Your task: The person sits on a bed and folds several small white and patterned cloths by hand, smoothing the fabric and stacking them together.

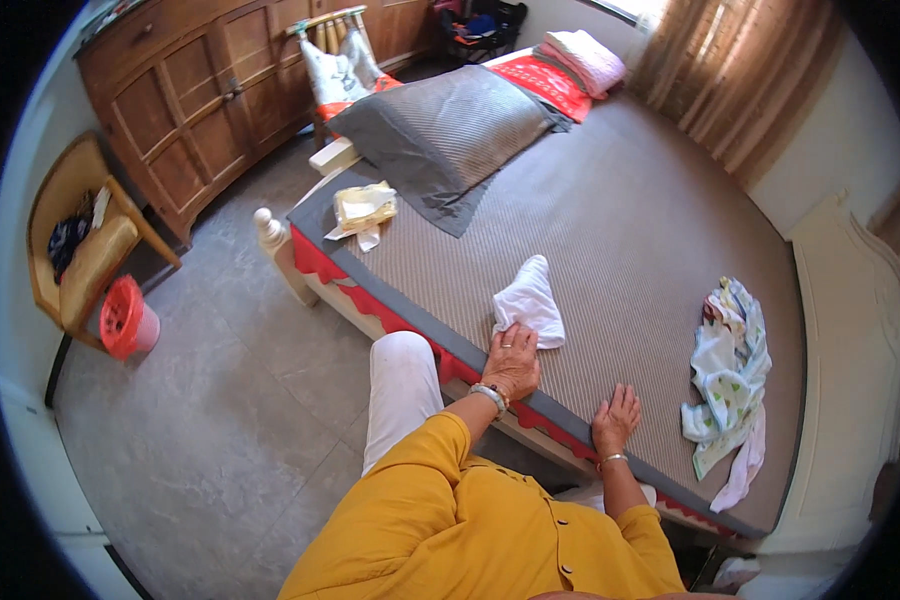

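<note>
Left hand [511,358] flat on the bed [620,230], fingers spread, fingertips touching the near edge of a folded white cloth [529,302] lying just beyond, long axis running near to far. Right hand [616,417] spread flat, farther right, holding nothing.

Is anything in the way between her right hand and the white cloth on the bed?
No. Only bare bed cover lies between the right hand and the white cloth. The left hand already touches the cloth's near edge.
</note>
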`<state>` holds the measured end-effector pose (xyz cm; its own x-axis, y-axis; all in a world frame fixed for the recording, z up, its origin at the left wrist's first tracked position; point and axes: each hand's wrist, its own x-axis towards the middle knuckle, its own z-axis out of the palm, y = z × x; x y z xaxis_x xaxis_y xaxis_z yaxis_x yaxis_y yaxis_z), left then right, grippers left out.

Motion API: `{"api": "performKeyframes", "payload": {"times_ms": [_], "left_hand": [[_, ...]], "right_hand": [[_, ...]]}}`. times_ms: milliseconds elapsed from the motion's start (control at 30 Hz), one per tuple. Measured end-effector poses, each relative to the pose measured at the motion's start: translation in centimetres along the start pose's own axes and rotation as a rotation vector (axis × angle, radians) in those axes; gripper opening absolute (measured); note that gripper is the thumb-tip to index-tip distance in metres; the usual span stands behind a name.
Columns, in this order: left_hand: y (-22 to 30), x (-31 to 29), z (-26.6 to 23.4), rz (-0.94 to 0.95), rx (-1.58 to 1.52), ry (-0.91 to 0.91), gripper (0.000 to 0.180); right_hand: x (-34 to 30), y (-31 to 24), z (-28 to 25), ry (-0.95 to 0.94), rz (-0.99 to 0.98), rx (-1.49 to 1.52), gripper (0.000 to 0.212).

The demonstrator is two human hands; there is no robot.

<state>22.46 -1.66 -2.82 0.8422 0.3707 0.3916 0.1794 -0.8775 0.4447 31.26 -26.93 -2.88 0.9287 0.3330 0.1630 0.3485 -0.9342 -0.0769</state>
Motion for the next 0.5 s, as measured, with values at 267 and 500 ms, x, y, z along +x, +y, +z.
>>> {"api": "performKeyframes", "payload": {"times_ms": [267,500], "left_hand": [[1.0,0.5,0.0,-0.028,0.036,-0.088,0.057],[1.0,0.3,0.1,-0.005,0.126,-0.052,0.058]], "right_hand": [[-0.2,1.2,0.8,0.06,-0.003,0.03,0.056],[-0.5,1.3,0.4,0.058,-0.014,0.128,0.057]]}}
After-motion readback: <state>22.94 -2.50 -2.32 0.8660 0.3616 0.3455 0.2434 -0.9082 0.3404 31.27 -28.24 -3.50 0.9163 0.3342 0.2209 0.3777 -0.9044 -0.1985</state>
